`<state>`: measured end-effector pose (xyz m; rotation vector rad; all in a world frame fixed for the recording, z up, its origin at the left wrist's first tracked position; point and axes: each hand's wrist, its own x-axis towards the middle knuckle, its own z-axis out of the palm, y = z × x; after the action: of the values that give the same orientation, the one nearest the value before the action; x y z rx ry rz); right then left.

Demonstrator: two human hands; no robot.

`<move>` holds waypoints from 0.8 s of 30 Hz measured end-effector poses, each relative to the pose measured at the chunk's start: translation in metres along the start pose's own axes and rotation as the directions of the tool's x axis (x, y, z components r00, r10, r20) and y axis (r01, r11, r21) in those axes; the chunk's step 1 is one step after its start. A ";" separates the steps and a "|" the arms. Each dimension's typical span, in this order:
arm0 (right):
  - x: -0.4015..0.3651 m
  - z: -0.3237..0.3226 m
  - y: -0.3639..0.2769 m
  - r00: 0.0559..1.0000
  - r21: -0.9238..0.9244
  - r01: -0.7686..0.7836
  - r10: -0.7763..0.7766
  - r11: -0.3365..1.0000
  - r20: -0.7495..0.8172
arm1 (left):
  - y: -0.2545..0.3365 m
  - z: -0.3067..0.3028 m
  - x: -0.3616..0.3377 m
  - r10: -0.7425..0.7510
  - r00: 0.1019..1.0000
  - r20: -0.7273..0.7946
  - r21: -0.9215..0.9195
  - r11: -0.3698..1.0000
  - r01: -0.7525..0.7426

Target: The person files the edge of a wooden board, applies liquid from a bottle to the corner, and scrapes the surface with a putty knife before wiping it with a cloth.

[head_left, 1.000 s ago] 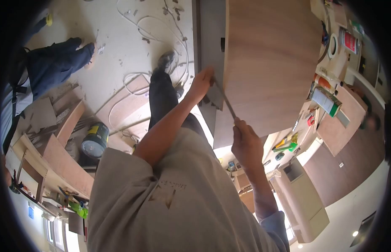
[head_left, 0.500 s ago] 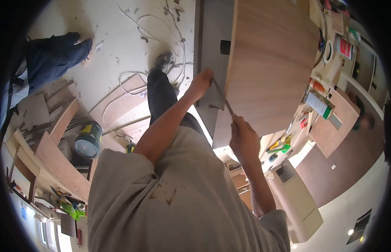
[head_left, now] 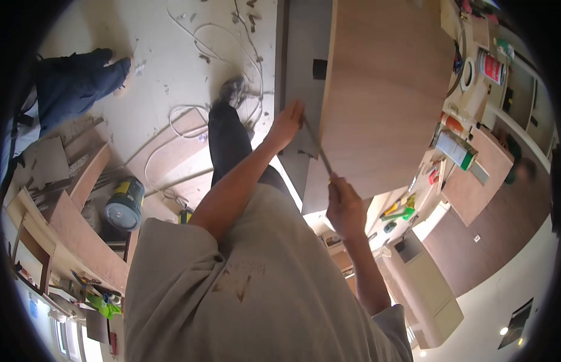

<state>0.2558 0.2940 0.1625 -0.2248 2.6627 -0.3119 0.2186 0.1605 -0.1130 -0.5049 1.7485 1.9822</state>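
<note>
A long, thin, dark file (head_left: 313, 136) slants across the edge of a wood-faced panel (head_left: 386, 90). My right hand (head_left: 345, 205) is closed round its handle end, near the panel's bottom corner. At the far end, my left hand (head_left: 286, 125) has its fingers pressed on the tip, over the grey inner face (head_left: 305, 54) beside the panel's edge. A dark square block or cutout (head_left: 319, 69) shows on that grey face, farther up from the hands.
White cable (head_left: 199, 114) loops over the littered floor near my foot (head_left: 233, 90). Another person's legs (head_left: 81, 81) are at left. A dark bucket (head_left: 124, 205) stands among curved boards (head_left: 90, 235). Tins (head_left: 456, 149) and tools crowd the bench at right; another person (head_left: 521, 169) is beyond.
Both hands and the file have shifted slightly toward my body along the panel's edge, the right hand a little more visibly. The whole view has moved slightly left.
</note>
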 end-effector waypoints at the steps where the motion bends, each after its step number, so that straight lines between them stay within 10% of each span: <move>1: 0.000 0.006 -0.003 0.993 -0.043 -0.077 0.080 0.996 0.091 | -0.004 -0.002 0.004 0.000 1.000 -0.020 -0.006 1.000 0.000; 4: 0.008 0.000 -0.006 0.991 -0.033 -0.085 0.088 0.996 0.098 | 0.006 -0.013 -0.001 -0.189 0.980 0.068 0.019 0.982 0.188; 9: -0.003 -0.008 -0.003 1.000 0.023 0.008 -0.008 1.000 -0.025 | 0.004 0.006 -0.017 -0.030 1.000 0.005 0.020 0.999 0.030; 13: 0.000 -0.005 -0.009 0.987 0.048 -0.123 0.118 0.991 0.108 | 0.006 -0.014 -0.008 -0.175 0.979 0.107 0.040 0.984 0.172; 14: -0.006 -0.022 -0.013 0.984 0.034 -0.137 0.132 0.990 0.117 | 0.007 -0.016 -0.013 0.023 0.991 0.129 0.144 0.989 -0.042; 19: -0.028 -0.064 -0.025 0.963 0.030 -0.210 0.202 0.977 0.177 | 0.020 0.002 -0.042 -0.116 0.968 0.221 -0.083 0.987 0.137; 23: -0.051 0.012 0.010 0.988 0.051 -0.124 0.118 0.991 0.100 | -0.044 0.013 -0.029 -0.021 0.983 0.181 -0.136 0.990 0.046; 24: -0.046 0.015 0.004 0.973 0.060 -0.181 0.170 0.982 0.155 | -0.035 0.001 -0.022 -0.386 0.875 0.293 -0.161 0.882 0.443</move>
<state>0.3026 0.3045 0.1675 0.0106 2.4959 -0.3222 0.2562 0.1625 -0.1296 -0.6141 1.1495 1.8387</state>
